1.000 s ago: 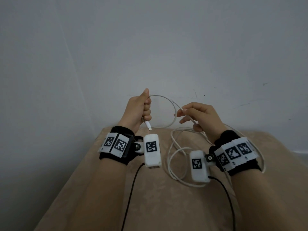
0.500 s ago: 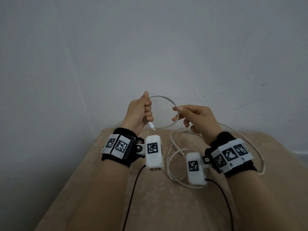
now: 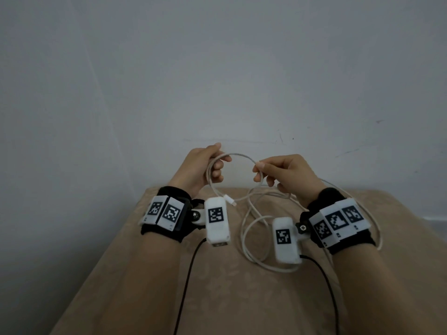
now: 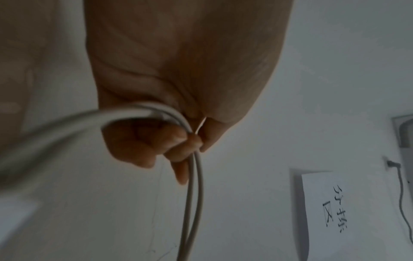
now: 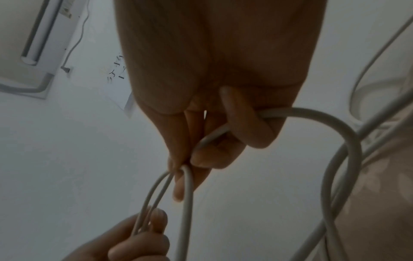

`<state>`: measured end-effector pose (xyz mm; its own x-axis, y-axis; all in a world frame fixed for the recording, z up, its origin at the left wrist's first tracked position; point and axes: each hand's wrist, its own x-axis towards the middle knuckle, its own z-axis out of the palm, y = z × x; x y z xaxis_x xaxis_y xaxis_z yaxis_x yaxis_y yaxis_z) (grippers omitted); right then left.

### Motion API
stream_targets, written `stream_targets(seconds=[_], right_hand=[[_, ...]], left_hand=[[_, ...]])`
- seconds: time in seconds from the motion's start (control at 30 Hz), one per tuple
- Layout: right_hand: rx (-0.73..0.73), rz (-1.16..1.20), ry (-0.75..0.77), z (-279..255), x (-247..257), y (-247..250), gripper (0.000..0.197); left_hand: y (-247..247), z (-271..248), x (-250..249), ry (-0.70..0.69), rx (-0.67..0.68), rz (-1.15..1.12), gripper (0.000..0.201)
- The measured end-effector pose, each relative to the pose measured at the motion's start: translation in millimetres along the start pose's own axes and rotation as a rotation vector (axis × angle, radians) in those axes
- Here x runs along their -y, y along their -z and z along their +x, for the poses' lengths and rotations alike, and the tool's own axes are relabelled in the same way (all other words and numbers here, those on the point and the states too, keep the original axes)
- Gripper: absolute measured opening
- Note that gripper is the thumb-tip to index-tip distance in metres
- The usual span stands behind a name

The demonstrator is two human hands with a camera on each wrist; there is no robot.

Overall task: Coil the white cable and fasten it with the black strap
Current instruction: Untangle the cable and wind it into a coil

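Left hand [image 3: 202, 169], at frame centre, now grips two turns of the white cable [image 3: 243, 157] against one earlier, the right hand [image 3: 285, 176] pinching the feed; slack remains on the table [image 3: 217, 298].

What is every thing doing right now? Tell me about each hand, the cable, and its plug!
left hand: fingers curled, gripping two strands of the cable.
right hand: pinching the cable, held up near the left hand.
white cable: partly coiled, arching between the hands; the rest lies in loose loops on the beige surface.
plug: hanging free below the left hand.
black strap: not in view.
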<state>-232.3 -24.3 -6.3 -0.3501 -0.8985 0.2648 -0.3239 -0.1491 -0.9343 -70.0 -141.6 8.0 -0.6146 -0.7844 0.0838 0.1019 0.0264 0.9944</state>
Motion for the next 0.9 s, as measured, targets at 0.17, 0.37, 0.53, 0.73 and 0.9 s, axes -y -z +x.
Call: stream_targets(seconds=[0.17,0.37,0.53,0.73,0.9], right_hand=[[0.130,-0.195,0.032,-1,4,-5,0.019],[0.159,-0.249,0.049,1,4,-5,0.017],[0.133,-0.218,0.046,2,3,-7,0.016],[0.020,-0.118,0.039,1,7,-8,0.021],[-0.111,-0.084,0.052,2,6,-2,0.034]], left_hand=[[-8,-7,-5,0.015,0.112,0.400,0.047],[-17,-9,-5,0.007,0.201,0.652,0.045],[-15,-8,-5,-0.028,0.203,0.622,0.043],[-14,-7,-6,-0.057,0.153,0.519,0.044],[-4,-6,-9,-0.085,0.069,0.400,0.045]])
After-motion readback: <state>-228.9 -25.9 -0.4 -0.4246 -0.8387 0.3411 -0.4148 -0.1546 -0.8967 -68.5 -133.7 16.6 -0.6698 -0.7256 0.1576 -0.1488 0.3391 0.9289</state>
